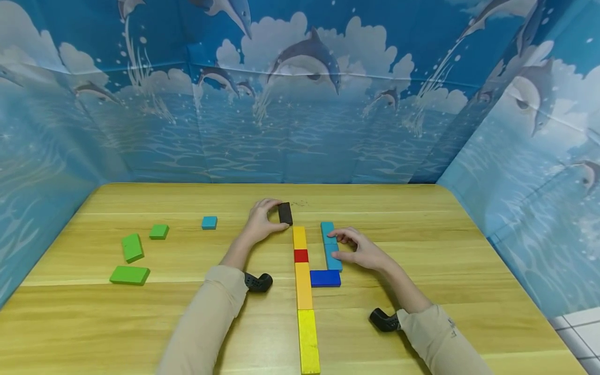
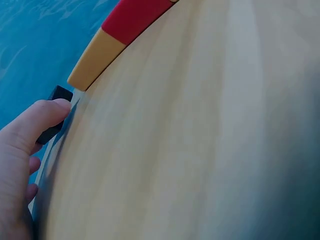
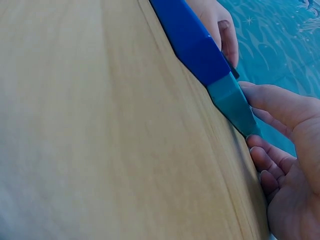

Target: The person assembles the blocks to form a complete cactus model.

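Note:
My left hand point(image 1: 260, 221) pinches a black block point(image 1: 285, 214) between thumb and fingers, just beyond the far end of a straight row. That row holds an orange block point(image 1: 299, 238), a red block point(image 1: 301, 255), a longer orange piece point(image 1: 303, 286) and a yellow block point(image 1: 309, 341). To its right, two light blue blocks point(image 1: 327, 233) lie end to end. My right hand point(image 1: 363, 250) touches them with thumb and fingertips spread along their right side. A dark blue block point(image 1: 325, 278) lies crosswise between the row and the near light blue block point(image 3: 230, 97).
On the left of the wooden table point(image 1: 84, 323) lie a small light blue block point(image 1: 209, 223) and three green blocks, one a small green block point(image 1: 159, 232). A dolphin-printed curtain point(image 1: 300, 130) rises behind the table and along its sides.

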### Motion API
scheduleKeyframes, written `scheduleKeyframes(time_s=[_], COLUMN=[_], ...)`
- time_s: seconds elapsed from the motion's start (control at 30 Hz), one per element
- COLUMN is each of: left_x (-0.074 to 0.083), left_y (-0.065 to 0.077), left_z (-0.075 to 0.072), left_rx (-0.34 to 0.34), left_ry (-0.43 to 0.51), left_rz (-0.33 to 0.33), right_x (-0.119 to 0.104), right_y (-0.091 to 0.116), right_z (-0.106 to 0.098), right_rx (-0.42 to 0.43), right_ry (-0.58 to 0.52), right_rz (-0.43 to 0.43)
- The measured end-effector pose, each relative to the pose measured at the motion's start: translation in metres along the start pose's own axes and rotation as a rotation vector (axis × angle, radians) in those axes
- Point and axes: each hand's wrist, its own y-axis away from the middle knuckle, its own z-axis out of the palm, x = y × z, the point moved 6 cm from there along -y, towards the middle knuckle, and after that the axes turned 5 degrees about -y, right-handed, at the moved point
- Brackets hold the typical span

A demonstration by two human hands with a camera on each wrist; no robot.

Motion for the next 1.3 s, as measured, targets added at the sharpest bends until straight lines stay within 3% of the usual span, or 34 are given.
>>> scheduleKeyframes(time_s=[0.47, 0.63, 0.8, 1.13, 1.3], left_x=[0.004, 0.006, 0.008, 0.008, 0.008], left_y=[-0.008, -0.007, -0.005, -0.007, -0.008], left_z=[0.013, 0.012, 0.010, 0.013, 0.014], left_rx=[-0.051, -0.083, -0.112, -0.119, -0.103], left_ry=[-0.143, -0.148, -0.105, -0.113, -0.105], left_rz=[-0.011, -0.002, 0.001, -0.020, -0.013], right_x=[0.006, 0.028, 0.035, 0.002, -0.003], right_y=[-0.002, -0.006, -0.006, -0.001, -0.001], right_z=[0.000, -0.001, -0.002, 0.001, 0.000], right_rx=[0.005, 0.021, 0.024, 0.016, 0.008], right_ry=[0.007, 0.026, 0.016, 0.021, 0.027], right_rz=[-0.014, -0.026, -0.033, -0.019, -0.006])
